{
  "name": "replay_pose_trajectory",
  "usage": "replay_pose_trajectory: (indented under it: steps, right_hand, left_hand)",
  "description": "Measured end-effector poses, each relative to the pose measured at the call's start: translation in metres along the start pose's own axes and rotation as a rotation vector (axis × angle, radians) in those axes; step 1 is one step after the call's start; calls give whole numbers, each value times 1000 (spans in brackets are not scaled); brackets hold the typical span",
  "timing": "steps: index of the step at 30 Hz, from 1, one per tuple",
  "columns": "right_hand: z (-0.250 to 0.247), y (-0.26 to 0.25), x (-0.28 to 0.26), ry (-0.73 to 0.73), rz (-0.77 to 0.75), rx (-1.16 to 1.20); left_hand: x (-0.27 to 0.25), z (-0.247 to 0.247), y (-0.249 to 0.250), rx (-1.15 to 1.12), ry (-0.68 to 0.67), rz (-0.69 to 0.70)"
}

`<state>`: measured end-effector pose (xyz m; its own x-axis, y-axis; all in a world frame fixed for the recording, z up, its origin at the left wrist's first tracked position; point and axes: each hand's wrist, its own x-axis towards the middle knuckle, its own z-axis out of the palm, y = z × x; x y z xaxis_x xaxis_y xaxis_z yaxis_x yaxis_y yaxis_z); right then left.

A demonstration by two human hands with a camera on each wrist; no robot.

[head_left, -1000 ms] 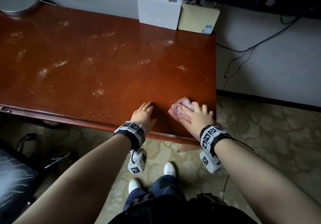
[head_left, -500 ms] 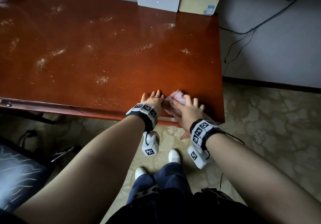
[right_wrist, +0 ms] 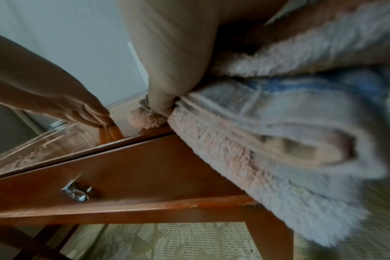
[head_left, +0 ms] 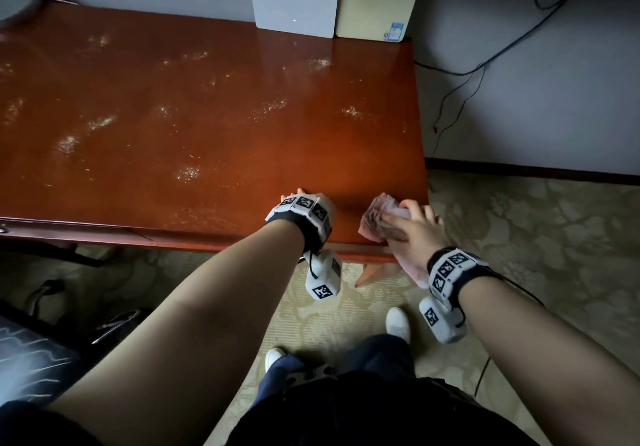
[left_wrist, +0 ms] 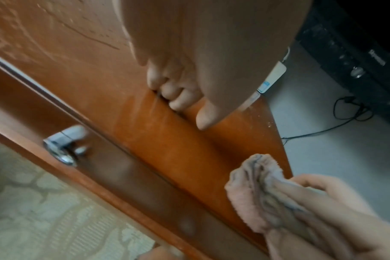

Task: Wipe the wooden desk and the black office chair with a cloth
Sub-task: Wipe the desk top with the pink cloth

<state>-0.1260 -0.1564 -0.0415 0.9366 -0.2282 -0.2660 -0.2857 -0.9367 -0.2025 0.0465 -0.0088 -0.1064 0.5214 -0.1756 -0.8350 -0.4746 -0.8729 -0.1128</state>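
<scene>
Currently desk-wiping: right hand point(head_left: 414, 227) grips bunched cloth point(head_left: 375, 217) at desk point(head_left: 242, 106) edge, 5 o'clock corner. Left hand point(head_left: 317, 203) rests flat, holding nothing. Next: sweep toward dusty 10 o'clock patches.

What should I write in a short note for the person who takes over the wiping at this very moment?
Right hand grips the pink cloth at the desk's near right corner; part of the cloth hangs over the front edge.
Left hand rests with its fingertips on the desk beside it and holds nothing.
Done: that corner looks clean.
Left: pale dusty patches across the middle and left of the desk, then the black chair, lower left, not yet touched.
</scene>
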Motion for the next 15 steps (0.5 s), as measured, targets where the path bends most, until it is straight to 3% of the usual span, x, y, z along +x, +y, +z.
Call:
replay_pose_trajectory:
  steps: [2,5,7,10,12,15]
  right_hand:
    - [-4,9,5,53,-22,54]
    - [-15,27,19,55,-112,113]
    - [-20,43,37,-34,-212,56]
    - [-23,64,66,-170,-245,45]
    - [-28,77,84,-175,-261,31]
    - [-44,90,104,-160,-409,-94]
  left_hand:
    - [-14,-11,17,-125,59,-65]
    - [-83,-35,42,-388,206,-42]
    - [-81,-39,53,-430,274,-50]
    - [-64,-31,60,-572,250,-128]
    - [-59,-22,60,-599,280,-151]
    - [-60,-15,58,-623,282,-145]
